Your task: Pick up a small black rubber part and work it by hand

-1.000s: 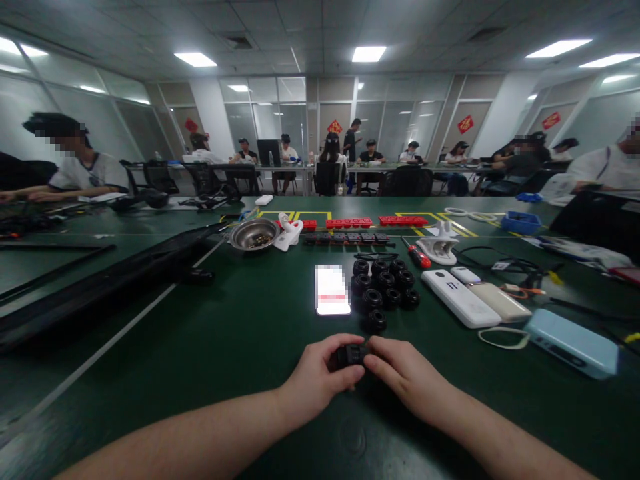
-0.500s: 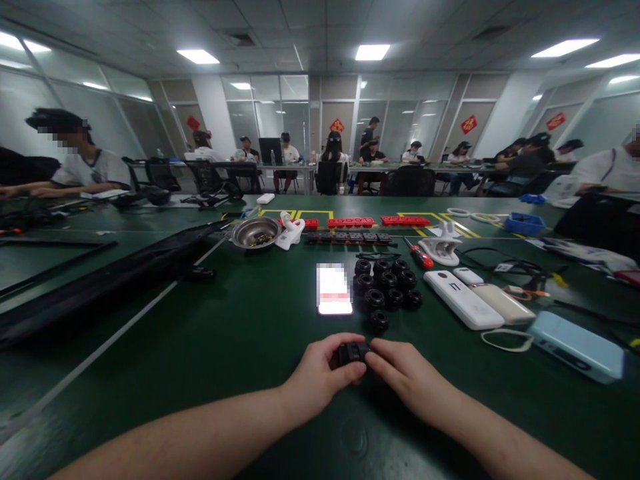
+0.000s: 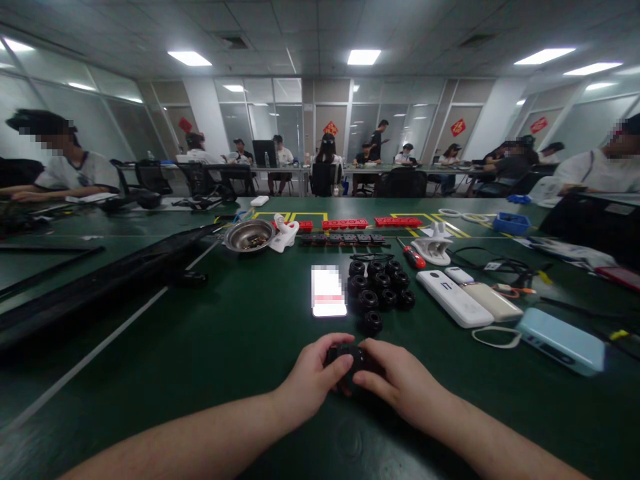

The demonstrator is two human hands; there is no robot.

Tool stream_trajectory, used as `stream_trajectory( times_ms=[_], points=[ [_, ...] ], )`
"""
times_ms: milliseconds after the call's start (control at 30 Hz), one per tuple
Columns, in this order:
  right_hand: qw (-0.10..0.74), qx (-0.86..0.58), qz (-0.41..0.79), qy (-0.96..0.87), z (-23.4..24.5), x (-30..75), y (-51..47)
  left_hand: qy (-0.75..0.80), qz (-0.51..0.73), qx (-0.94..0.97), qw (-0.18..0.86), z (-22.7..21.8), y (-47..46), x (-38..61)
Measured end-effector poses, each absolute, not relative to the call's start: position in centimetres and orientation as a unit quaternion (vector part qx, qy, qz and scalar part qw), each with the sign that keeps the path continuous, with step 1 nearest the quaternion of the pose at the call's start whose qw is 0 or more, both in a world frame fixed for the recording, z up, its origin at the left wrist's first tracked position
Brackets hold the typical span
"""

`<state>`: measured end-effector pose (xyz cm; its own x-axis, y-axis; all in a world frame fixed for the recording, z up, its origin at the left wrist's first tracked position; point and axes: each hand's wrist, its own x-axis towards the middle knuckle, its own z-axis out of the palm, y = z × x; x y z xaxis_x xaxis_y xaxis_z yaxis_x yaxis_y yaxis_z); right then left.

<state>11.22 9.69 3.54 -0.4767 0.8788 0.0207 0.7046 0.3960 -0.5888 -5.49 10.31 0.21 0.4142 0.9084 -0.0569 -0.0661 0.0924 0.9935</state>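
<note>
Left hand (image 3: 313, 367) and right hand (image 3: 400, 377) are pinching black part (image 3: 356, 355) by sides, toward table's (image 3: 240, 347) near edge; likely light, stiff.

No legible text: red wall signs (image 3: 458, 127) too blurred to read

Left of your left hand (image 3: 311, 372), bare tabletop (image 3: 215, 353) runs out to the long black object (image 3: 115, 279); you can pass low there. Ahead, the lit phone (image 3: 329, 293) and a cluster of black round parts (image 3: 383, 283) lie side by side, only a slim gap between them. Your right hand (image 3: 406, 379) has open room sideways until the white slab (image 3: 454, 299) and light-blue box (image 3: 560, 339), both barring a low sweep.
</note>
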Motion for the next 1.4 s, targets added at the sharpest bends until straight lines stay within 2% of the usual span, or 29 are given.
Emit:
stream_trajectory(
  times_ms=[133, 433, 633, 867, 1100, 1400],
  points=[
    [0.209, -0.477, 0.218, -0.825, 3.2, 11.2, 9.4, 0.372, 0.351, 0.553, 0.658, -0.2, 10.6, -5.4],
    [0.170, -0.496, 0.261, -0.810, 3.9, 11.3, 9.6, 0.389, 0.389, 0.550, 0.629, 0.4, 10.3, -5.6],
    [0.216, -0.476, 0.230, -0.821, 3.4, 11.3, 9.3, 0.380, 0.375, 0.538, 0.652, 0.0, 10.7, -5.4],
    [0.142, -0.491, 0.252, -0.822, 4.0, 11.3, 9.6, 0.384, 0.395, 0.548, 0.629, 0.3, 10.4, -5.6],
    [0.200, -0.455, 0.255, -0.830, 3.7, 11.3, 9.3, 0.367, 0.367, 0.554, 0.651, 0.0, 10.7, -5.6],
    [0.161, -0.517, 0.259, -0.800, 4.2, 11.1, 9.1, 0.406, 0.377, 0.571, 0.606, 0.3, 10.1, -5.6]
  ],
)
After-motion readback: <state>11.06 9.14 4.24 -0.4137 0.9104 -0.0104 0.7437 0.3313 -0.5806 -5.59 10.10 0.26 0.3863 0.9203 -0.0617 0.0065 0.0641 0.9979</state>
